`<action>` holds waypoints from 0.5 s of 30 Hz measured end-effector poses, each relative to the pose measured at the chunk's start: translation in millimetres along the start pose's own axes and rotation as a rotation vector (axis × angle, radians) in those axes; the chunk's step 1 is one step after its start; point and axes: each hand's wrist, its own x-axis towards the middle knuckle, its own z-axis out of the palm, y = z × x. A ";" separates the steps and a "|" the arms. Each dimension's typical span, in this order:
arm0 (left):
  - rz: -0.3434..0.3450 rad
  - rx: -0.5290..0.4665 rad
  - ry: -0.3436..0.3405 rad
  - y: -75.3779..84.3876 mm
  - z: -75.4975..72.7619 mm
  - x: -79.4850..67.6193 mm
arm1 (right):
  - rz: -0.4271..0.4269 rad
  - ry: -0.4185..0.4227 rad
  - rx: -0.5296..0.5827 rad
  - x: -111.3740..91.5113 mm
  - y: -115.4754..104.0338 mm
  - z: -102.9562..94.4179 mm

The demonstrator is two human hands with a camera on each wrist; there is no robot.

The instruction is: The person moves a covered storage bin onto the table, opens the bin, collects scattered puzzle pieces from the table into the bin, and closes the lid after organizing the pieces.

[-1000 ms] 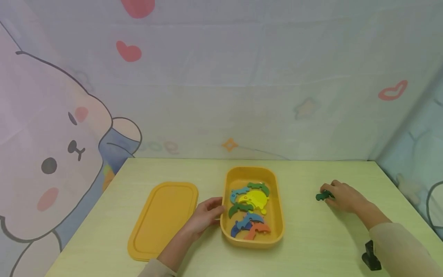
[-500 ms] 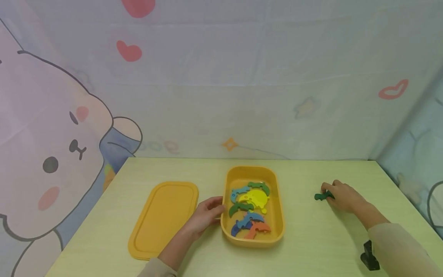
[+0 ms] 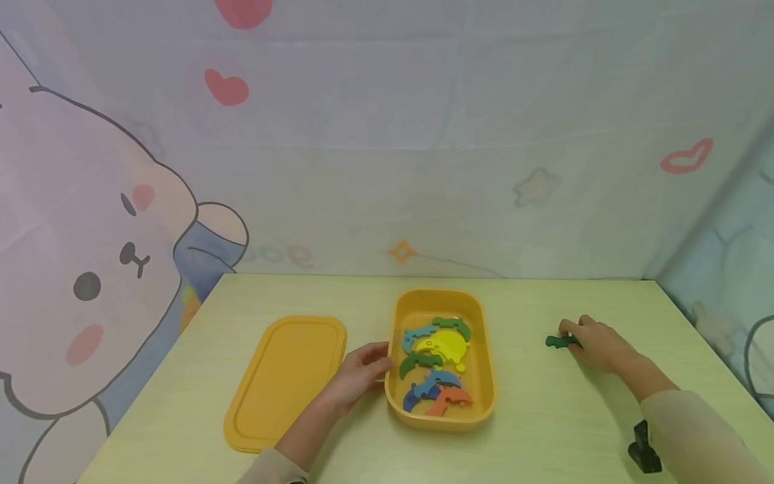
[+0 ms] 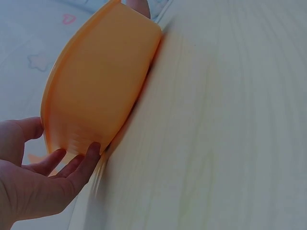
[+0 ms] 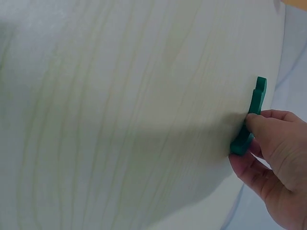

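Observation:
My right hand (image 3: 600, 344) pinches a dark green, wavy-edged toy piece (image 5: 256, 99) between thumb and fingers, low over the right part of the table. One end of the piece sticks out to the left of the fingers. At the centre stands a yellow-orange plastic box (image 3: 489, 376). My left hand (image 3: 357, 378) touches its left wall from outside, fingertips spread against it in the left wrist view. Inside lie flat animal-like puzzle pieces: a yellow one (image 3: 452, 347), green ones (image 3: 420, 364), blue ones (image 3: 441, 382) and an orange one (image 3: 453, 396), partly overlapping.
A yellow-orange lid (image 3: 287, 383) lies flat left of the box, beside the left forearm. A small black object (image 3: 644, 452) is by the right sleeve. The light wooden table (image 3: 526, 437) ends at a printed cloth backdrop (image 3: 375, 168).
My right hand and the dark green piece have shifted slightly left, and more of the piece shows past the fingers. The left hand and box look unmoved.

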 end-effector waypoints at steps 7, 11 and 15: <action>0.001 0.006 0.006 2.0 0.5 0.2 | -0.003 -0.010 -0.003 0.7 0.5 -0.4; 0.000 0.012 0.007 2.4 1.3 -0.9 | -0.010 -0.022 -0.011 1.1 -0.6 -1.1; -0.002 0.010 0.005 2.1 1.4 -1.3 | -0.026 -0.032 -0.023 2.5 -3.8 -3.6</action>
